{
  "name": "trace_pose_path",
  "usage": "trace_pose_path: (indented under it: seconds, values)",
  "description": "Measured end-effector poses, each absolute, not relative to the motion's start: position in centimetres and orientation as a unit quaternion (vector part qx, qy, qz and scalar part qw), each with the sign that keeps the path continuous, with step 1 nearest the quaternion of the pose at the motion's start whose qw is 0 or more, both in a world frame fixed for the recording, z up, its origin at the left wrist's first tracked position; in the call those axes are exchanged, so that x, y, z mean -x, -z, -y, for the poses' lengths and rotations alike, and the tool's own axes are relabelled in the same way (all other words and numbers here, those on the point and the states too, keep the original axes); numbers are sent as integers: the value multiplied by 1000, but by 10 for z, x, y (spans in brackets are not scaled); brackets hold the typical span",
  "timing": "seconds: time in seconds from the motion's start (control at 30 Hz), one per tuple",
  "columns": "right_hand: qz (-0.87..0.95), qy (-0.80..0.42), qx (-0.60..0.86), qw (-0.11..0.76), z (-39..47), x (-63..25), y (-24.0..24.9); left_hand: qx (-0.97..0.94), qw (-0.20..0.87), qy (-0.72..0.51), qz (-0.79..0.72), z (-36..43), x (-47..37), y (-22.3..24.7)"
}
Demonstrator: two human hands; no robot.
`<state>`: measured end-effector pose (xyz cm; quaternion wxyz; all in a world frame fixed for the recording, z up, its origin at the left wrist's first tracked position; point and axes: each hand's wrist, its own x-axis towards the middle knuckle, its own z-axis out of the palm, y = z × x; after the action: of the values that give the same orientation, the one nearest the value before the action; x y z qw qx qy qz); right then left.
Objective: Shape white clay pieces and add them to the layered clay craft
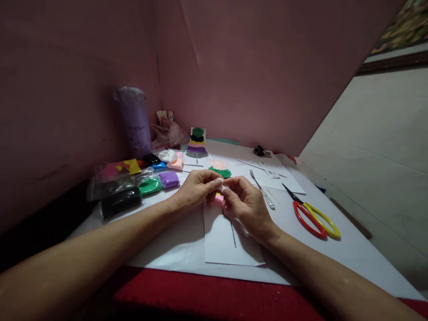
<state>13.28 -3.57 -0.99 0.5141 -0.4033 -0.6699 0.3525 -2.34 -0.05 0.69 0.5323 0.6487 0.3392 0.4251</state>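
My left hand (200,186) and my right hand (249,207) meet over a white card (222,249), their fingertips pinched together. Between them is a small white piece of modelling clay (222,187), partly hidden by the fingers. Some whitish, wrapper-like material shows under my right palm, not clear enough to name. On the card beneath, bands of pale pink (219,165), green (222,172) and pink clay (219,199) show around my hands. A thin dark line (233,232) runs down the card's lower part.
Packets of coloured clay, among them green (150,185), purple (169,179) and black (121,201), lie left near a purple tumbler (135,120). A layered clay picture (197,145) stands behind. To the right are a small fork (263,191), red-and-yellow-handled scissors (314,216) and keys (261,151).
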Motion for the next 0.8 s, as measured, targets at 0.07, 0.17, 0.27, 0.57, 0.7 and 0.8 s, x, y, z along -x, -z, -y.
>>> trace_pose_path:
  seconds: [0.07, 0.17, 0.27, 0.57, 0.7, 0.8]
  values:
    - [659, -361, 402, 523, 36, -132, 9, -639, 526, -441, -348, 0, 22, -8]
    - [655, -371, 405, 519, 36, -132, 9, -620, 508, -472, -366, -1, 21, -9]
    - [660, -358, 410, 518, 36, -132, 8, -596, 498, -501, -382, -2, 21, -9]
    - [646, -364, 419, 524, 33, -134, 11, -520, 500, -563, -404, -3, 23, -8]
    - [632, -378, 420, 530, 33, -133, 10, -551, 537, -518, -374, 0, 24, -9]
    - [635, -368, 422, 532, 34, -134, 8, -572, 555, -485, -359, 3, 24, -10]
